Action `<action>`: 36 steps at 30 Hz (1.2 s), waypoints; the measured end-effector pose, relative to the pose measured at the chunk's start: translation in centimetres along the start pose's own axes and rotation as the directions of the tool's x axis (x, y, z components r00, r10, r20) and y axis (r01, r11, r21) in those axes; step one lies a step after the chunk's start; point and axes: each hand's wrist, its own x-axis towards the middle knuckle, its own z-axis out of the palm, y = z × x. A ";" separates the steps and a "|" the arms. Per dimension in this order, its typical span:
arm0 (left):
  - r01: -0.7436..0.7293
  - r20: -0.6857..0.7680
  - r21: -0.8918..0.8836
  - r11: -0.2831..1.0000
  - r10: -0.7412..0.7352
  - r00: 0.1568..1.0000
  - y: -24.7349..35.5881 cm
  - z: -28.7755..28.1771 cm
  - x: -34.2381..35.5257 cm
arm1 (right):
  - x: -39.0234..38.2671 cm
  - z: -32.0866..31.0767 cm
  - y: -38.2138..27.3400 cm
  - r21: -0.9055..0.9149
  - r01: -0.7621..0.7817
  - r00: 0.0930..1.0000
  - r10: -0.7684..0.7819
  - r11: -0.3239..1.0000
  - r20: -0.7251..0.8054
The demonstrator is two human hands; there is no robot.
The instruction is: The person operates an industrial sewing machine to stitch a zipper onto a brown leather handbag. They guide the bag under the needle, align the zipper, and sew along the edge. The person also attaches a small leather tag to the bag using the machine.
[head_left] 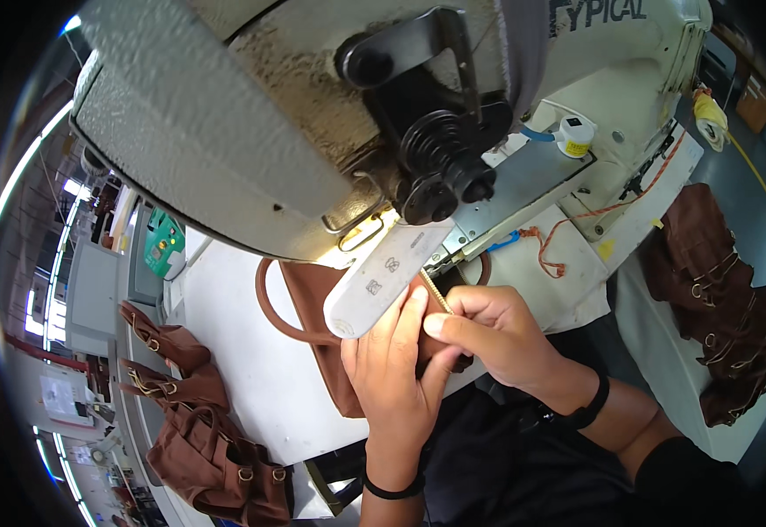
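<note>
Fingers of the left hand (392,369) lie long and flat on the brown bag (335,373), side by side, the thumb angled away from them; some of the tips run up to the edge of a pale machine guard (381,285). The right hand (497,334) is curled, thumb and forefinger pinching the zip (437,292), a strip of small gold-coloured teeth along the brown material. Two dark wristbands show, one on each wrist.

The bag is smooth and leather-like, lying on the white tabletop (225,351) under the sewing machine (225,123), with one rounded handle (267,303) looping out on its left. The guard is a smooth, round-ended tongue, whereas the machine's casing is pebbly and grey-white, with one black coiled-spring assembly (444,158) on its face. Farther back on the machine sit one small white container (575,136) with a yellow label and one twisted orange cord (552,250).

At the left, at least three more brown bags (216,457) with brass-coloured rings crowd the table's edge. At the right, brown leather pieces (708,299) overlap in a heap; their number cannot be told.

A broad stretch of tabletop separates the bag from the left-hand group. Above the hands, room is tight: the guard and machine head hang right over the fingers. The table's near edge runs close to the left wrist.
</note>
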 end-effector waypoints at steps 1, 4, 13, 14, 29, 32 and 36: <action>-0.006 -0.018 -0.013 1.000 0.006 1.000 -0.2 0.2 0.2 | 0.3 0.0 -0.2 -0.015 -0.001 1.000 0.001 1.000 -0.012; -0.003 -0.072 -0.026 1.000 0.001 0.997 -1.3 1.0 0.4 | 1.2 0.1 -0.4 -0.067 -0.011 0.999 0.009 0.998 -0.035; 0.058 -0.156 -0.062 0.996 -0.067 0.985 -2.8 2.0 2.1 | 3.4 1.3 0.5 -0.259 0.122 0.955 -0.185 0.958 -0.233; 0.078 -0.128 -0.053 0.996 -0.084 0.988 -2.7 1.7 2.3 | 3.4 1.5 0.5 -0.249 0.123 0.950 -0.187 0.961 -0.250; 0.021 -0.439 0.080 0.997 0.017 0.898 -2.6 3.7 1.9 | 2.2 0.5 -0.7 -0.314 0.024 0.969 -0.100 0.949 -0.227; -0.087 -0.428 0.048 0.995 0.099 0.899 -3.4 2.8 2.1 | 2.0 0.8 -2.1 -0.201 -0.069 0.987 0.038 0.977 -0.153; -0.193 -0.424 0.008 0.981 0.178 0.888 -3.0 2.5 2.6 | 2.3 0.1 -1.4 -0.118 -0.069 0.992 0.055 0.991 -0.117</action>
